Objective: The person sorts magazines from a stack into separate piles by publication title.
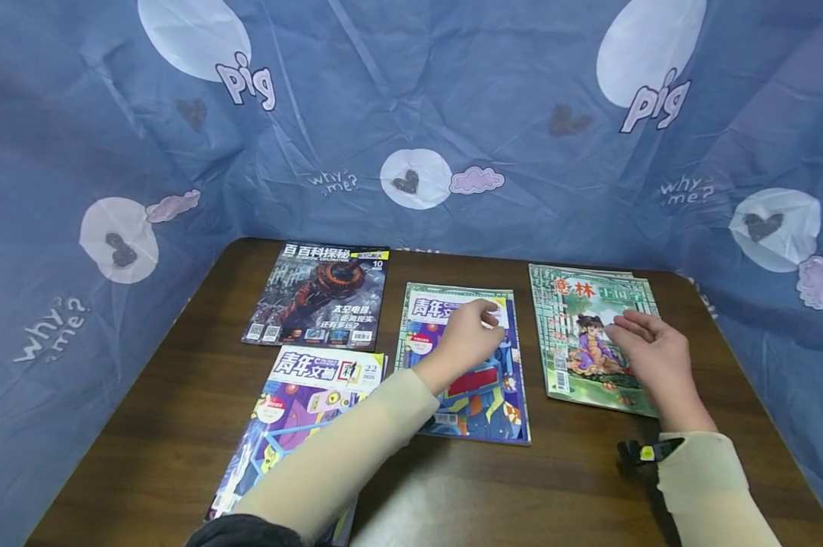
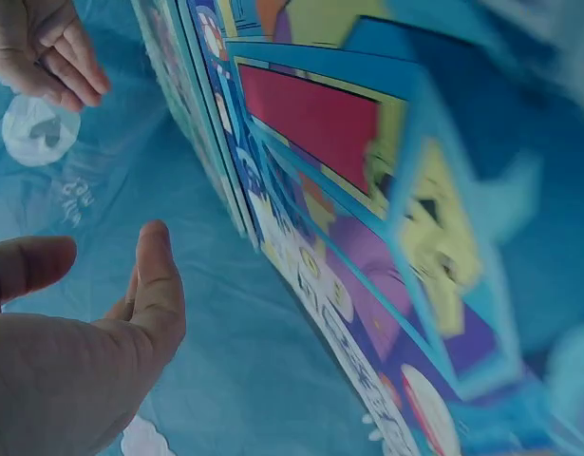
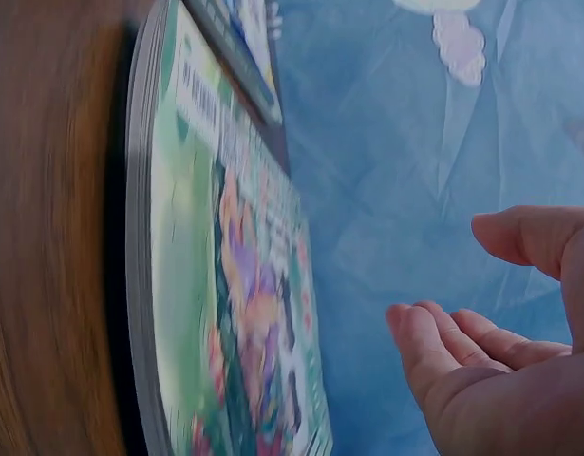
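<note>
My left hand (image 1: 464,338) hovers over the middle stack, where a purple-and-blue magazine (image 1: 482,395) lies on a green-edged one. Its thumb and fingers are spread apart with nothing between them, as the left wrist view shows. Over the right edge of the green magazine (image 1: 568,372) with a cartoon girl on its cover is my right hand (image 1: 660,365). In the right wrist view its fingers (image 3: 420,342) are loosely bent and bear nothing. More magazines lie under that green cover, their edges showing at the top.
At the back left lies a dark magazine (image 1: 315,300) with a machine on its cover. Another purple magazine (image 1: 281,425) is in front of it, partly hidden by my left forearm. Blue printed cloth (image 1: 356,114) hangs behind and beside the brown wooden table (image 1: 520,494).
</note>
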A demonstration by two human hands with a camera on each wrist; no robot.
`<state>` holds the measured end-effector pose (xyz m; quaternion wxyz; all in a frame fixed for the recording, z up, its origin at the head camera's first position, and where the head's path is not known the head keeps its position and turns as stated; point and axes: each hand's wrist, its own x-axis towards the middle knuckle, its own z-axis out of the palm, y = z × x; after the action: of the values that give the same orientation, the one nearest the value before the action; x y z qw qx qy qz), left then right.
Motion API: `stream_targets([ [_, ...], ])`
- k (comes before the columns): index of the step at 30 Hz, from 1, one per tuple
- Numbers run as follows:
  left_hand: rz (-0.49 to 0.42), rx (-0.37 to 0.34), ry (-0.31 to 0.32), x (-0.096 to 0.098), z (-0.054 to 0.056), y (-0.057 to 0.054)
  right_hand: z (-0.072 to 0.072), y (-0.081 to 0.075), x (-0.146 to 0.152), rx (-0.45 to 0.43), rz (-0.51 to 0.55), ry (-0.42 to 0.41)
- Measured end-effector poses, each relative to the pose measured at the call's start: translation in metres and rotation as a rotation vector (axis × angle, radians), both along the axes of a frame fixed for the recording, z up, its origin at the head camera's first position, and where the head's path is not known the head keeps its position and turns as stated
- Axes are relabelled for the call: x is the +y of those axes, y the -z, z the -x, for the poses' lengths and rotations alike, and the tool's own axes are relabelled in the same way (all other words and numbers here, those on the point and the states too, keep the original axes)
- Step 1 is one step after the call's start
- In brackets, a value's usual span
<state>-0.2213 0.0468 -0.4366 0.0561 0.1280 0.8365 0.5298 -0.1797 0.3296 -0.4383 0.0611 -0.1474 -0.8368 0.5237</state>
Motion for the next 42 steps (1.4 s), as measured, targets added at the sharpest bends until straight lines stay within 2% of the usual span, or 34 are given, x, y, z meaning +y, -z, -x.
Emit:
stream_targets([
  [3, -0.035, -0.034, -0.023, -0.015, -0.004, 0.001, -0.003, -0.002, -0.01, 0.039, 0.023, -0.048],
  [6, -0.036, -0.029, -0.053, -0.03, -0.007, 0.001, -0.005, -0.004, -0.019, 0.074, 0.069, -0.078],
  [12, -0.02, 0.035, -0.096, -0.059, -0.012, 0.0, -0.007, -0.006, -0.035, 0.112, 0.1, -0.105],
  [18, -0.025, 0.033, -0.144, -0.085, -0.017, 0.009, -0.01, -0.004, -0.051, 0.103, 0.093, -0.148],
  [24, -0.055, 0.003, -0.175, -0.105, -0.025, 0.016, -0.012, -0.003, -0.067, 0.069, 0.057, -0.145],
  [27, -0.048, -0.016, -0.182, -0.112, -0.028, 0.017, -0.013, -0.001, -0.072, 0.069, 0.047, -0.148],
  [32, -0.023, -0.009, -0.184, -0.12, -0.029, 0.019, -0.015, 0.006, -0.081, 0.075, 0.072, -0.166],
  [37, -0.007, 0.001, -0.185, -0.123, -0.029, 0.022, -0.018, 0.013, -0.088, 0.059, 0.081, -0.17],
  [42, 0.0, -0.032, -0.193, -0.123, -0.028, 0.024, -0.019, 0.017, -0.093, 0.044, 0.072, -0.181],
])
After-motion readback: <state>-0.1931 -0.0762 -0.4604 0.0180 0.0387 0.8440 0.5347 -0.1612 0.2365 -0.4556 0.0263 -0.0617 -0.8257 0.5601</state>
